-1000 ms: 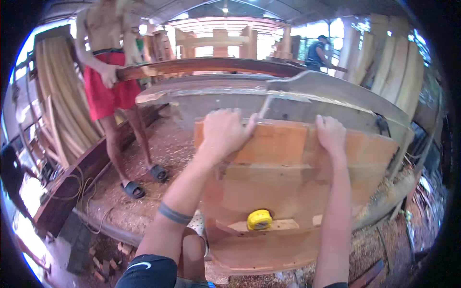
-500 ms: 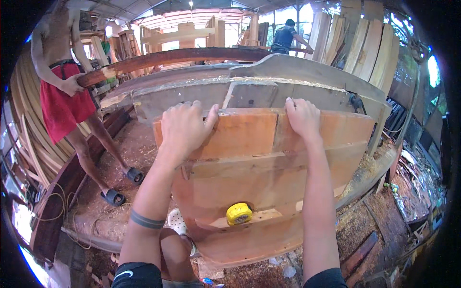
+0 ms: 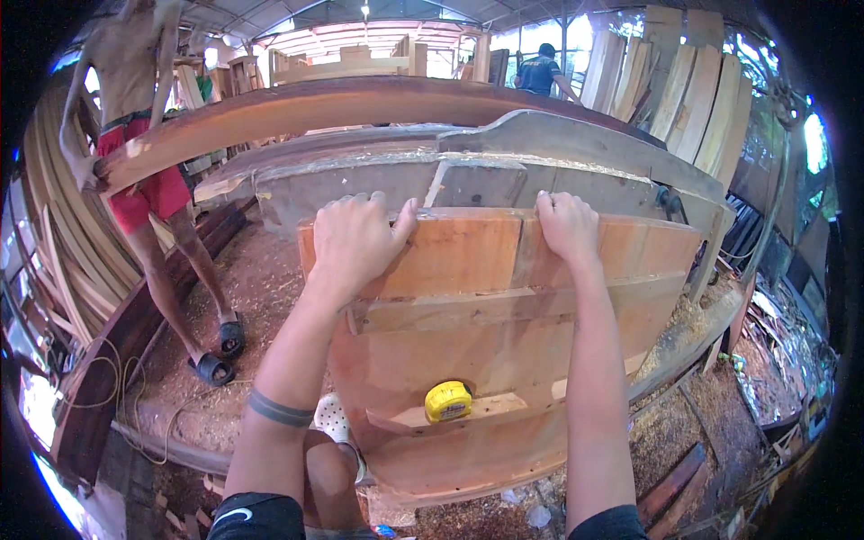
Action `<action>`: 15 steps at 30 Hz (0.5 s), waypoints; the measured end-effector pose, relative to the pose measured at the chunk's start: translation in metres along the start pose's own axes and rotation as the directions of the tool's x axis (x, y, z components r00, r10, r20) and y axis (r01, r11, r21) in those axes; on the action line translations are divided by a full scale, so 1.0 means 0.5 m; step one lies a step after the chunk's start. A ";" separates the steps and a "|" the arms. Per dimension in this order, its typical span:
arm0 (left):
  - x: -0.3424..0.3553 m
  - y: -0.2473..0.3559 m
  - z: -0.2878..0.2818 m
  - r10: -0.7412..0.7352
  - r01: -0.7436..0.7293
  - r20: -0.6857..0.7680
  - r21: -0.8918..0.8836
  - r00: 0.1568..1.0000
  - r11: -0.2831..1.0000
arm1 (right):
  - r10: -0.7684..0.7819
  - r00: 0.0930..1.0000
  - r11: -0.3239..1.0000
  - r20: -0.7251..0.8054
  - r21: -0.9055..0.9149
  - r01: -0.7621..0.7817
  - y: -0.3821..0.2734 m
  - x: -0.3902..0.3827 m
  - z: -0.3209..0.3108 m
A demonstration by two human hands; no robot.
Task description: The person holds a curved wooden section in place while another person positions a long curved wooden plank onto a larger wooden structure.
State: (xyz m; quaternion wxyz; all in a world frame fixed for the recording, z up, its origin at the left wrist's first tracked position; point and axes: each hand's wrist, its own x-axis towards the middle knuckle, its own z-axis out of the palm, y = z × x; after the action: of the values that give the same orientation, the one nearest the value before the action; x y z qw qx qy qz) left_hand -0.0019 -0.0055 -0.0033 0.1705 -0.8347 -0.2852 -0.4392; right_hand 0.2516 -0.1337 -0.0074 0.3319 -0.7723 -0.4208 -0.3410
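Along the top edge of the wooden panel (image 3: 486,335), grasping with left hand (image 3: 353,238) and right hand (image 3: 569,227); cannot see most fingertips, curled behind. Can see panel just before the grey-sided structure (image 3: 351,187), partly hiding it, yellow tape measure (image 3: 448,401) low on its face. Cannot see nearer co-worker's (image 3: 135,72) head, cut off.

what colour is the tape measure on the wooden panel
The tape measure is bright yellow with some dark markings; it shows best in the head view.

Between the bare left hand (image 3: 355,241) and right hand (image 3: 570,229), the broad orange-brown wooden panel (image 3: 450,256) has 1 open stretch of top edge; the long grey bench (image 3: 292,193) blocks beyond, the rounded yellow tape measure (image 3: 447,401) below.
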 end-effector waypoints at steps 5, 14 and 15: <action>0.001 0.001 0.005 -0.014 0.013 0.011 0.006 1.000 1.000 | -0.020 1.000 1.000 -0.023 0.000 0.020 0.003 0.001 0.003; -0.002 -0.002 0.002 0.007 -0.007 -0.002 0.005 1.000 1.000 | -0.018 0.999 0.999 -0.044 -0.037 0.017 0.009 -0.006 0.011; -0.003 -0.001 0.002 0.016 -0.016 -0.008 0.008 1.000 1.000 | -0.019 0.999 0.999 -0.040 -0.038 0.018 0.012 -0.005 0.012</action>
State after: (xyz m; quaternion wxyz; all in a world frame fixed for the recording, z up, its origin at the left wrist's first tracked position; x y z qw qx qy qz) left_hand -0.0021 -0.0052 -0.0050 0.1786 -0.8344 -0.2797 -0.4401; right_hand 0.2571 -0.1326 -0.0139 0.3228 -0.7674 -0.4147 -0.3673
